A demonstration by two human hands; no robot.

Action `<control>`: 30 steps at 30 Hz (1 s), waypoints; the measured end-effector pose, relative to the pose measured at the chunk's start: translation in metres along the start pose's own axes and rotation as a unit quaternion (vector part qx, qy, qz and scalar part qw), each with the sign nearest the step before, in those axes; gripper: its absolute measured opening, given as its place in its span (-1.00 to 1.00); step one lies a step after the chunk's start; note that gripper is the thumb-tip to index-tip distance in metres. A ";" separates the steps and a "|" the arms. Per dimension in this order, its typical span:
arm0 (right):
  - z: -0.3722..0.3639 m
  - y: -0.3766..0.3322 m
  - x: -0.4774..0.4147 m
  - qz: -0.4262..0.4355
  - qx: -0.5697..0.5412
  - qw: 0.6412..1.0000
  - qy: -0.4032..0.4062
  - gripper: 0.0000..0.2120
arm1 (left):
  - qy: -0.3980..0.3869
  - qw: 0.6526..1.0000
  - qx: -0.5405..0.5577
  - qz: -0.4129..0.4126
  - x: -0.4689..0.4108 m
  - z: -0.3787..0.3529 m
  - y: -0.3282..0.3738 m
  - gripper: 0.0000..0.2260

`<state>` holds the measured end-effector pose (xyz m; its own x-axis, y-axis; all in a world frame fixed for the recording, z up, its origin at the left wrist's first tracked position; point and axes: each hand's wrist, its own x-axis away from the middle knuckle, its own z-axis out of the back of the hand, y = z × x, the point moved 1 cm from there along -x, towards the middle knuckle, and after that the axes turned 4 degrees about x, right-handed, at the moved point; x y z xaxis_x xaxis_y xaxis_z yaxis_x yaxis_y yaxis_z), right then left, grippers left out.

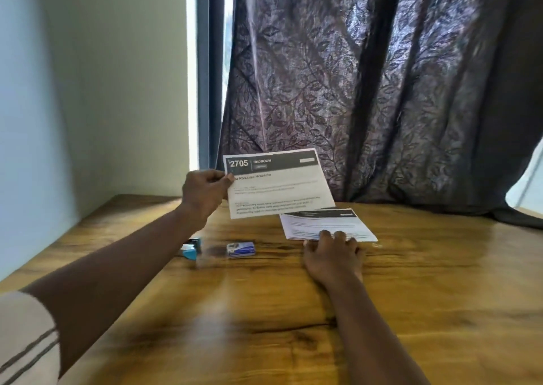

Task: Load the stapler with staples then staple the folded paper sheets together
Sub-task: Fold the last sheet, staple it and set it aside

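Note:
My left hand [204, 192] pinches the left edge of a folded printed sheet [277, 186] with a dark header reading "2705", held up above the table. More folded sheets [326, 223] lie flat on the wooden table [264, 311], and my right hand [333, 254] rests on their near edge, fingertips on the paper. A small blue stapler [192, 249] lies partly hidden behind my left forearm. A small blue and white staple box [241, 249] sits closed just right of the stapler.
A dark leaf-patterned curtain [367, 91] hangs behind the table and drapes onto its back right corner. A pale wall [88, 91] borders the table's left side. A bright window strip [192, 76] shows beside the curtain.

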<state>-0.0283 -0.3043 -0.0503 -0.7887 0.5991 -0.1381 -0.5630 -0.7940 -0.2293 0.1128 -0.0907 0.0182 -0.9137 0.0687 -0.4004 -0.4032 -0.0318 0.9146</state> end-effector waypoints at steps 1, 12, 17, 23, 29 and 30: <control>0.000 -0.001 0.001 0.001 -0.002 1.000 0.003 -0.44 | -0.014 0.999 0.012 0.032 -0.004 -0.014 -0.001 -0.90; 0.004 -0.003 0.007 -0.012 -0.029 0.999 0.045 -0.56 | -0.130 0.965 -0.218 0.062 -0.032 -0.105 -0.038 -0.92; 0.003 -0.002 0.005 -0.034 -0.097 0.990 0.092 -0.36 | -0.157 0.947 -0.277 0.051 -0.033 -0.113 -0.048 -0.86; 0.000 -0.002 0.004 -0.041 -0.113 0.987 0.104 -0.32 | -0.156 0.943 -0.291 0.043 -0.035 -0.118 -0.053 -0.81; 0.001 -0.002 0.003 -0.039 -0.109 0.988 0.104 -0.35 | -0.133 0.933 -0.334 0.029 -0.034 -0.125 -0.056 -0.75; 0.001 -0.002 0.003 -0.039 -0.109 0.988 0.104 -0.35 | -0.127 0.932 -0.340 0.025 -0.033 -0.127 -0.056 -0.73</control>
<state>-0.0301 -0.3010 -0.0498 -0.6641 0.6841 -0.3018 -0.5358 -0.7169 -0.4460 0.1593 -0.2174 -0.0274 -0.9253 0.2816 -0.2538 -0.3788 -0.6588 0.6500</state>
